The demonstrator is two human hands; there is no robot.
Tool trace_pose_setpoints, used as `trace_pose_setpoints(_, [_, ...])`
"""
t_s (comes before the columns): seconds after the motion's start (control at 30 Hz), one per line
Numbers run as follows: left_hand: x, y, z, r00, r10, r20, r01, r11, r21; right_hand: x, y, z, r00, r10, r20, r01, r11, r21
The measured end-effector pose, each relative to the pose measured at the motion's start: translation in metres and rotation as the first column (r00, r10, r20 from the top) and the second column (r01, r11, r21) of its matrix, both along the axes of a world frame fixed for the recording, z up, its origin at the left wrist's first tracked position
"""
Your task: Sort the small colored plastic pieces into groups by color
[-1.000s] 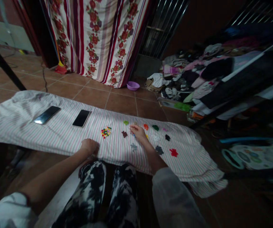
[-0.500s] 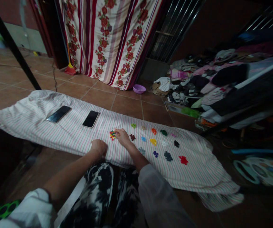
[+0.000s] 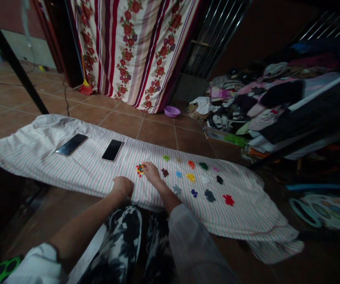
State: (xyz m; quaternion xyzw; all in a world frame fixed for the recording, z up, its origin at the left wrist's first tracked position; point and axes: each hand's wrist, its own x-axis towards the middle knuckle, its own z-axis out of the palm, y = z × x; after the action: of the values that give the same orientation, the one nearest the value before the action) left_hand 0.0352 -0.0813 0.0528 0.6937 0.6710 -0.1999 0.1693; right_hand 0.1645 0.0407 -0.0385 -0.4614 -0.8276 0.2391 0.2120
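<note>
My right hand point(image 3: 151, 172) is at the edge of a small mixed group of coloured pieces point(image 3: 139, 170): red, yellow, green and others. Its thumb and fingertips are pinched together there; whatever they hold is too small to make out. My left hand point(image 3: 123, 186) rests with curled fingers near the front edge of the striped cloth point(image 3: 78, 169), and its palm side is hidden. To the right lie several single-colour heaps, among them a brown heap point(image 3: 164, 172), a yellow heap point(image 3: 190, 177), a dark grey heap point(image 3: 209, 195) and a red heap point(image 3: 228, 200).
Two phones lie on the cloth at left, one phone point(image 3: 71, 144) farther out and another phone point(image 3: 112, 150) nearer my hands. Beyond stand a purple basin point(image 3: 172, 111) and a floral curtain point(image 3: 140, 55). A pile of clothes point(image 3: 240, 98) fills the back right.
My right hand keeps to the mixed pieces, its fingertips shifted slightly toward the left. My left hand stays where it rested. The whole view has moved a little.
</note>
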Motion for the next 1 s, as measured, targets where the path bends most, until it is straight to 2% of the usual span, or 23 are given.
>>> trace_pose_setpoints(0.23, [0.002,0.0,0.004,1.0,0.024,0.005,-0.024,1.0,-0.008,0.006,-0.003,-0.001,0.986,-0.022,-0.163,0.021,1.0,-0.01])
trace_pose_setpoints(0.33, [0.003,0.0,0.005,0.999,0.032,0.003,-0.032,0.999,-0.01,0.009,-0.003,-0.002,0.955,-0.092,-0.283,0.075,0.995,-0.068])
trace_pose_setpoints(0.43, [0.003,-0.001,0.005,0.999,0.041,-0.004,-0.041,0.999,-0.007,0.012,-0.004,-0.001,0.847,-0.251,-0.469,0.13,0.952,-0.276])
trace_pose_setpoints(0.53, [0.004,-0.002,0.005,0.999,0.049,-0.017,-0.049,0.999,0.001,0.017,-0.006,0.001,0.649,-0.427,-0.63,0.068,0.857,-0.511])
trace_pose_setpoints(0.6, [0.004,-0.002,0.005,0.998,0.052,-0.026,-0.052,0.999,0.01,0.023,-0.008,0.004,0.536,-0.501,-0.679,0.015,0.81,-0.586])
trace_pose_setpoints(0.73, [0.005,-0.003,0.003,0.997,0.06,-0.049,-0.059,0.998,0.013,0.037,-0.011,0.009,0.408,-0.58,-0.706,-0.013,0.769,-0.639])
trace_pose_setpoints(0.87, [0.006,-0.004,0.002,0.994,0.08,-0.072,-0.08,0.997,0.012,0.051,-0.014,0.011,0.353,-0.594,-0.723,-0.025,0.767,-0.642])
trace_pose_setpoints(1.0, [0.007,-0.006,0.002,0.994,0.083,-0.076,-0.082,0.997,0.01,0.064,-0.016,0.008,0.292,-0.613,-0.734,0.016,0.77,-0.637])
